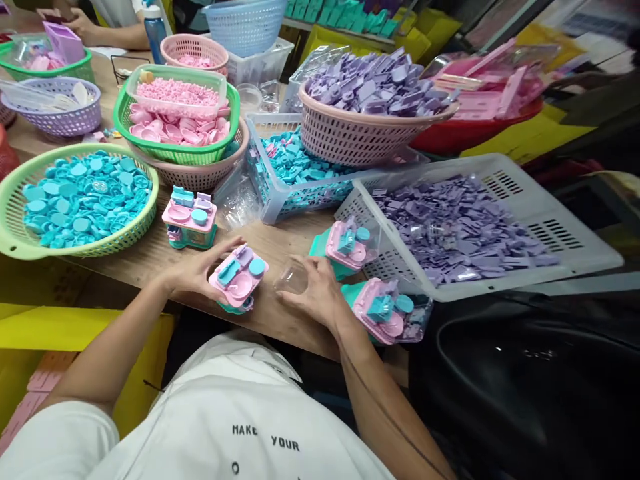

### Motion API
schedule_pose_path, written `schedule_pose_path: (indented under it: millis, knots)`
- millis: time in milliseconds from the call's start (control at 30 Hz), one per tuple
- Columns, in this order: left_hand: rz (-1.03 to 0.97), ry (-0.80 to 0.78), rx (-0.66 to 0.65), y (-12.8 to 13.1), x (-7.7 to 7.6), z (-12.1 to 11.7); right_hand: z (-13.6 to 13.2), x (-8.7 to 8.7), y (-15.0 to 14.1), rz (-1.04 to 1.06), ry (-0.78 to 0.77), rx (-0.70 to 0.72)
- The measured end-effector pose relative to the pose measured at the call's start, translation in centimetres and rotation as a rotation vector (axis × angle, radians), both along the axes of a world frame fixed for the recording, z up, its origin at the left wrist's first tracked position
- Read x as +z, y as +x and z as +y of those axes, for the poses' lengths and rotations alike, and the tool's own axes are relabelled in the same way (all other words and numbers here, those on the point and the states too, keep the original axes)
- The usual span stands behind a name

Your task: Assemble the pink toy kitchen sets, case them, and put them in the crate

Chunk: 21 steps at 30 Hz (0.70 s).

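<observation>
My left hand (200, 270) is closed around a small toy kitchen set (240, 279) with a pink top, a round blue piece and a teal base. In my right hand (317, 290) is a clear plastic cover (294, 279), gripped between thumb and fingers just above the table. Another toy kitchen (190, 219) stands beyond my left hand, without a cover. Two more lie tilted to the right of my right hand: one toy kitchen (345, 245) by the crate's corner and a second toy kitchen (385, 310) near my forearm, both with clear covers.
A green basket (10, 223) of blue discs stands at the left. A white crate (445, 291) of purple parts is at the right. Behind are a clear crate (273, 208), a pink basket (350, 137) and a green basket (175, 152). A person's arm (120, 37) shows at the far side.
</observation>
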<state>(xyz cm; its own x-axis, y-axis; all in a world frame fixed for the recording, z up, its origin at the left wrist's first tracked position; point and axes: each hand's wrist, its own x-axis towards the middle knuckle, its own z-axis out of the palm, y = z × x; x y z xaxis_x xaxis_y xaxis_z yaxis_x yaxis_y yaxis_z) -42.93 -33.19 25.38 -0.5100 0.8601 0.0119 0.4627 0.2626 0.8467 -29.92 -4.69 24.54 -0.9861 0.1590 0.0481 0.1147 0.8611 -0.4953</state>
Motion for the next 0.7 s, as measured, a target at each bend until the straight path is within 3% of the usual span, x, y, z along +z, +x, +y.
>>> schedule_pose_path:
  millis: [67,167,233,300,367,500,700]
  knots:
    - [-0.056,0.028,0.008,0.8,-1.2,2.4,0.7,2.5,1.0,0.102,-0.086,0.003]
    - [-0.022,0.176,0.154,3.2,-3.0,7.0,1.2,7.6,2.3,0.200,-0.148,0.128]
    - [0.031,0.289,0.276,4.9,-4.1,10.0,0.9,10.4,2.5,0.174,-0.091,0.228]
    - [0.063,0.377,0.367,6.3,-5.0,12.2,0.2,11.8,2.1,0.121,0.010,0.317]
    - [0.072,0.432,0.415,7.2,-5.6,13.5,-0.5,12.0,1.4,0.072,0.124,0.393]
    - [0.050,0.443,0.404,7.6,-6.1,14.0,-0.8,10.6,0.2,-0.002,0.276,0.460]
    - [-0.001,0.386,0.371,7.5,-5.9,13.8,0.1,9.4,-0.4,-0.066,0.242,0.485]
